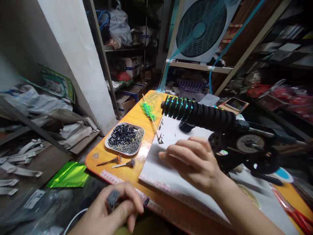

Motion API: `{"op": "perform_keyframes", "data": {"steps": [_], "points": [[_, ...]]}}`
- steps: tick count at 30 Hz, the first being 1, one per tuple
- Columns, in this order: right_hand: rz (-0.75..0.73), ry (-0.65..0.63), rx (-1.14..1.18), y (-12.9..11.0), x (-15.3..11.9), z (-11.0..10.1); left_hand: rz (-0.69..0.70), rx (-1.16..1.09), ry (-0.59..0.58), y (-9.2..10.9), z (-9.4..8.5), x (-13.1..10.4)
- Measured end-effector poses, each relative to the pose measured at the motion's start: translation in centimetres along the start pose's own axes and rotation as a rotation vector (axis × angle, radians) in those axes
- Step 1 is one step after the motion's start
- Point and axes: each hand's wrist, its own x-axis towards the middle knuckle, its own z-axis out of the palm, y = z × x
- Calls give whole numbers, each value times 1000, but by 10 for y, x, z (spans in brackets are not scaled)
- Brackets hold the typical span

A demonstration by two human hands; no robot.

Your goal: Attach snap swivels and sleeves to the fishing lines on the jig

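Note:
My left hand [117, 209], at the lower edge, is closed around a brush-like tool with a fuzzy grey tuft [112, 199]; a small dark tip [146, 201] shows past its fingertips. Over the white board [151, 173], my right hand [193, 163] has its fingers curled together, and whatever may be between them is hidden. Behind it stands a black ribbed roller [200, 112] wound with green and blue strands, on a dark geared stand [249, 143]. A thin stick with green fibres [148, 111] lies left of the roller.
A metal tray [105, 143] of small black and grey pieces sits on the orange table [93, 163]. Nearby lie an orange-tufted stick [110, 161] and a grey-tufted stick [126, 164]. Red-handled scissors [302, 218] are at right. A box fan [200, 31] with blue strands stands behind.

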Motion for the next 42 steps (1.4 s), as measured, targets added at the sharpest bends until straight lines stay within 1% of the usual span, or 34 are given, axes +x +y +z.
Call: {"op": "perform_keyframes", "data": {"steps": [3, 5, 9, 11, 13, 15, 19, 21, 24, 26, 28, 30, 32, 34, 36, 39, 42], "points": [[37, -116, 117, -13, -5, 10, 156, 13, 74, 1, 0, 13], [88, -200, 109, -19, -10, 18, 227, 60, 100, -1, -2, 25], [147, -333, 56, -14, -20, 26, 345, 327, 162, -9, -6, 41], [167, -361, 56, -11, -25, 26, 415, 450, 157, -14, -7, 41], [183, -377, 64, -10, -28, 24, 461, 496, 137, -18, -6, 40], [198, -378, 82, -11, -28, 21, 459, 477, 140, -19, -3, 39], [258, -329, 142, -18, -24, 14, 293, 319, 141, -13, 8, 49], [277, -285, 186, -21, -20, 10, 261, 279, 113, -6, 14, 56], [282, -255, 218, -23, -19, 5, 364, 342, 85, 5, 20, 59], [291, -269, 244, -24, -22, 3, 425, 400, 84, 7, 19, 54], [286, -301, 290, -27, -25, 1, 424, 454, 91, 5, 13, 43], [246, -331, 341, -32, -27, 1, 397, 514, 77, 0, 6, 31], [202, -359, 376, -40, -26, 1, 384, 564, 31, -5, 0, 19], [165, -396, 405, -48, -23, 1, 388, 592, -17, -8, -2, 12], [151, -408, 443, -55, -20, 1, 408, 603, -45, -8, 0, 9], [178, -359, 501, -59, -20, -3, 439, 618, -49, -7, 3, 11], [185, -350, 466, -59, -28, -10, 456, 653, -90, -12, 5, 16]]}}
